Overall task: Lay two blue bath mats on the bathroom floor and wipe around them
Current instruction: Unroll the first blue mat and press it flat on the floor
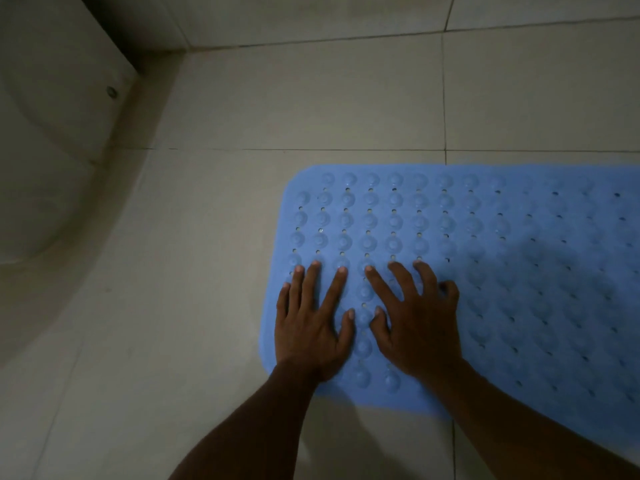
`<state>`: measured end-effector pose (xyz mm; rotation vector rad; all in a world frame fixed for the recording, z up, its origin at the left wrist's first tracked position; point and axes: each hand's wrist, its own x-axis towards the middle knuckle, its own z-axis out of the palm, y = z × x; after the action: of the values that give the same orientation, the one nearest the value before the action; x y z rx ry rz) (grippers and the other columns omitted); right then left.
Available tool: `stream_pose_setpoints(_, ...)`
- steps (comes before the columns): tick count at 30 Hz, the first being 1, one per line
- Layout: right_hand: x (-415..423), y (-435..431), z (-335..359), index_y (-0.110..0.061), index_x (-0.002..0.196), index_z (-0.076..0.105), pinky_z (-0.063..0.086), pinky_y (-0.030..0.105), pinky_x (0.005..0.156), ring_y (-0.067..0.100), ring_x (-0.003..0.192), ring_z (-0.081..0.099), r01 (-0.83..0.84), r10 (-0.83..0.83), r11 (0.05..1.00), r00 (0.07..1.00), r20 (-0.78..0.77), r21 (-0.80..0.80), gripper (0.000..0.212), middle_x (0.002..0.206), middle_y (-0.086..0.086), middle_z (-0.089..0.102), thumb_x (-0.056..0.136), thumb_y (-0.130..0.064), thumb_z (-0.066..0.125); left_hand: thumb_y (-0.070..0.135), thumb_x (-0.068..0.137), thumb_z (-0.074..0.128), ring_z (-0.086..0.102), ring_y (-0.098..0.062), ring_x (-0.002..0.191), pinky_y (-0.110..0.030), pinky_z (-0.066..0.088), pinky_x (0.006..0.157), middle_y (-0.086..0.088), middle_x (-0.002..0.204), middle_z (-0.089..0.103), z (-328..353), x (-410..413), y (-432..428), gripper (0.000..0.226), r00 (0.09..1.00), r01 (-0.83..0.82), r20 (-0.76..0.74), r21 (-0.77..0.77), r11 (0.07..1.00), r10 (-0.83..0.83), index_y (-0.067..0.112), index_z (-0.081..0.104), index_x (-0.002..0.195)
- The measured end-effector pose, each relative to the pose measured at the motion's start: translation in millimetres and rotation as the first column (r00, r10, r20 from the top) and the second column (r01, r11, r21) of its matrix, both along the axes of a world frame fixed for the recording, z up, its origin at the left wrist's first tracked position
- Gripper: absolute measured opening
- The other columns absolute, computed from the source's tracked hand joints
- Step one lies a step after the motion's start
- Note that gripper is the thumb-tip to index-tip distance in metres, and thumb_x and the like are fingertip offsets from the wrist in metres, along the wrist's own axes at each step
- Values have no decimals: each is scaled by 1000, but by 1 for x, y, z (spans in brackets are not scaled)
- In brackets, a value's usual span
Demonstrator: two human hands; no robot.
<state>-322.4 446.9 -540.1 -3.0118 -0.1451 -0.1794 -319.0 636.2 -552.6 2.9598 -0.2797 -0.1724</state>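
One blue bath mat (502, 258) lies flat on the pale tiled floor (294, 98), running from the centre to the right edge of the view. Rows of round suction cups and small holes cover its upper face. My left hand (311, 323) presses on the mat's left end with straight, spread fingers. Beside it, my right hand (412, 317) rests on the mat with fingers spread and slightly bent. Neither hand holds anything. I see no second mat and no cloth.
A pale curved fixture (52, 150) with a small round fitting (111, 92) fills the left side. A wall base (311, 15) runs along the top. Bare floor tiles lie above and left of the mat. The light is dim.
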Motion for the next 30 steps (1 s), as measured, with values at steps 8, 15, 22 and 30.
stream_pose_setpoints(8, 1, 1, -1, -34, 149, 44, 33, 60, 98, 44, 135, 42, -12, 10, 1000, 997, -74, -24, 69, 143, 6, 54, 82, -42, 55, 62, 91, 42, 19, -32, 154, -50, 24, 119, -8, 166, 24, 4, 5, -8, 76, 998, -53, -35, 18, 998, 54, 39, 21, 160)
stream_pose_setpoints(15, 2, 2, -4, -34, 149, 45, 33, 62, 100, 44, 135, 42, -11, 9, 1000, 997, -82, -28, 70, 142, 7, 55, 80, -42, 55, 65, 91, 31, 6, -31, 156, -50, 13, 123, -7, 168, 15, 15, 10, -15, 77, 987, -79, -142, 13, 997, 80, 42, 9, 161)
stream_pose_setpoints(22, 0, 1, -6, -34, 148, 46, 31, 62, 101, 43, 135, 42, -10, 10, 1000, 999, -49, 5, 68, 144, 6, 53, 81, -44, 55, 62, 92, 37, 11, -33, 154, -51, 12, 121, -9, 166, 19, -1, 6, -14, 76, 997, -68, -36, 20, 997, 69, 37, 16, 161)
stream_pose_setpoints(30, -16, -7, -17, -30, 148, 47, 30, 57, 111, 32, 146, 35, -23, 23, 997, 1000, 0, 71, 57, 154, 3, 46, 93, -45, 48, 55, 99, 26, 3, -35, 156, -53, 5, 125, -12, 170, 10, 4, -4, -29, 70, 992, -122, -38, 41, 992, 123, 31, 10, 163)
